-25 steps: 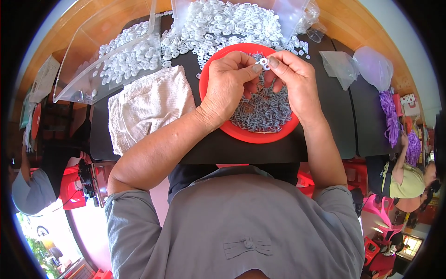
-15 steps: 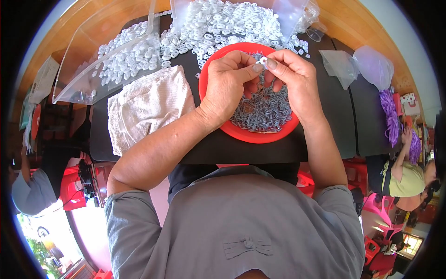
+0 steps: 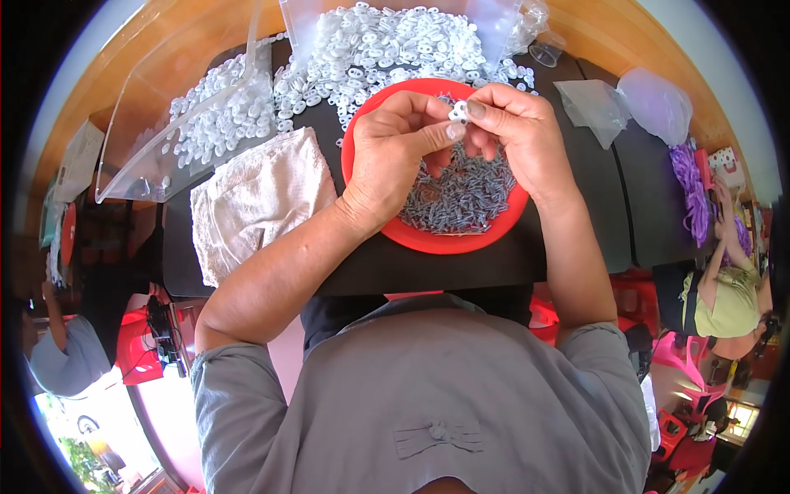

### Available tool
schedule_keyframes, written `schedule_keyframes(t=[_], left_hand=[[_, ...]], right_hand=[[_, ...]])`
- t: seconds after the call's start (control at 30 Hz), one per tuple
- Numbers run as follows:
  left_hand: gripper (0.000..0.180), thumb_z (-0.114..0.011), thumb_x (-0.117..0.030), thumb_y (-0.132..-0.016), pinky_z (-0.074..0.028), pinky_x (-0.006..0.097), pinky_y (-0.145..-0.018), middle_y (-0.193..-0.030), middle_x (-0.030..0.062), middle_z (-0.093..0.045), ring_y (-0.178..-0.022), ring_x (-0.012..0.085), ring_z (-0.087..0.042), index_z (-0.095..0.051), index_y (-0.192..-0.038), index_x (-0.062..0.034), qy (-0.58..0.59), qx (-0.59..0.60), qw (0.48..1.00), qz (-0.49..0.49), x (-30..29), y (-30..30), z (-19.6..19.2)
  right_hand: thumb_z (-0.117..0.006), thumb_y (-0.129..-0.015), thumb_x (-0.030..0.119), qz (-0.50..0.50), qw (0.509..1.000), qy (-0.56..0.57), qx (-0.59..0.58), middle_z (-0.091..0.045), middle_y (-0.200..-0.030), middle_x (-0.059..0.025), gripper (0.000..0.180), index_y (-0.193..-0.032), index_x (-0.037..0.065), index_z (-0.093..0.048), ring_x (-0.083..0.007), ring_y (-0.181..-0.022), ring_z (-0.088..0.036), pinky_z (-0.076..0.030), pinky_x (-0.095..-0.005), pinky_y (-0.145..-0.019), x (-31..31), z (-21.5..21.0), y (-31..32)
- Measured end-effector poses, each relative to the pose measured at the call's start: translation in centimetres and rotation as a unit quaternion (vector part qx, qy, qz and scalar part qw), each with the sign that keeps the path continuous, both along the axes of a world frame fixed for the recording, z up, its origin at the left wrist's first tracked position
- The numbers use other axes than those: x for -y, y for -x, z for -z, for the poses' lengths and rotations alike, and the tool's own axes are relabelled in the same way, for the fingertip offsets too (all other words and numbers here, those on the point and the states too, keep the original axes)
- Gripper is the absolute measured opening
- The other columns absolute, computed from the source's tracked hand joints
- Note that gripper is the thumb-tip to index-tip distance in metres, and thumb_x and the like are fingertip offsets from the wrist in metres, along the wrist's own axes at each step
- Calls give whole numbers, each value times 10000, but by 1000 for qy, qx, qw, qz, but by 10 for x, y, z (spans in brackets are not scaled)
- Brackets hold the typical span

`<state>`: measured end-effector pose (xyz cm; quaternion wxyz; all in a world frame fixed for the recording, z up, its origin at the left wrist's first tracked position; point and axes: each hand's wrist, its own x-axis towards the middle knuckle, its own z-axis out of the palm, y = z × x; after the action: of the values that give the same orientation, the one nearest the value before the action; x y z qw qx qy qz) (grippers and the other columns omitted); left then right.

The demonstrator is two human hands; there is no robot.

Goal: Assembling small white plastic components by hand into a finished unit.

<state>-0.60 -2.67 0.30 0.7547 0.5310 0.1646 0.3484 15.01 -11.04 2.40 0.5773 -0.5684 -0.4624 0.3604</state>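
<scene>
Pinched between the thumb and forefinger of my right hand [image 3: 527, 132] is a small white oval plastic piece with two holes [image 3: 459, 112]. My left hand [image 3: 395, 144] is right beside it, fingers curled and thumb just below the piece; whatever sits between those fingertips is too small to make out. Both hands are over a round red basin [image 3: 517, 216], which holds a heap of small grey screws [image 3: 461, 198]. Beyond the basin lies a large pile of similar white oval pieces [image 3: 403, 37].
A folded cream towel [image 3: 263, 198] lies left of the basin on the dark table [image 3: 362, 267]. Behind it, a clear plastic bin [image 3: 132, 193] lies tipped, white pieces spilling out. Clear plastic bags [image 3: 658, 103] lie at right. Other people [image 3: 728, 300] are at both sides.
My left thumb has slid down slightly from the white piece, whose two holes now show. My right hand still pinches it. The whole view has shifted a little.
</scene>
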Motion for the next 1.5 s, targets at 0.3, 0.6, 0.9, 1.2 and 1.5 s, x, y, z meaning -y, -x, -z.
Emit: schedule_keyframes(t=[0.3,0.6,0.9,1.2,1.5], left_hand=[[269,-694,61,-812,-540,245,-612,-856,114,-673,-765,173,-687,-589,-1058,34,-77,49,993,68,-2,3,-3],[217,-660,88,-828,-578,283,-657,-867,145,-669,-758,215,-699,-552,-1010,35,-104,81,989,72,0,8,-2],[168,-653,95,-833,-628,348,-654,-841,150,-649,-737,255,-703,-536,-940,38,-134,95,985,60,-1,10,-3],[162,-673,94,-820,-620,320,-621,-810,138,-656,-725,243,-704,-540,-892,37,-158,87,981,72,-9,9,1],[187,-692,87,-806,-618,313,-626,-825,122,-655,-713,219,-699,-555,-922,37,-194,79,977,35,-9,5,2]], right_hand=[[-625,-919,204,-87,994,43,-59,-600,-689,-31,213,-857,0,-625,-114,-560,-587,-390,-198,-482,6,-7,-2],[-613,-929,190,-93,986,46,-131,-583,-666,-34,214,-860,-13,-617,-117,-521,-568,-380,-190,-452,7,-5,11],[-606,-931,164,-105,976,37,-186,-469,-595,2,208,-877,-37,-604,-71,-461,-436,-362,-193,-433,8,-2,16],[-580,-939,135,-126,965,20,-228,-404,-559,15,189,-874,-42,-595,-83,-457,-416,-368,-210,-445,6,4,18],[-557,-947,161,-154,961,8,-231,-446,-588,7,200,-872,-21,-590,-103,-517,-507,-347,-192,-460,3,5,13]])
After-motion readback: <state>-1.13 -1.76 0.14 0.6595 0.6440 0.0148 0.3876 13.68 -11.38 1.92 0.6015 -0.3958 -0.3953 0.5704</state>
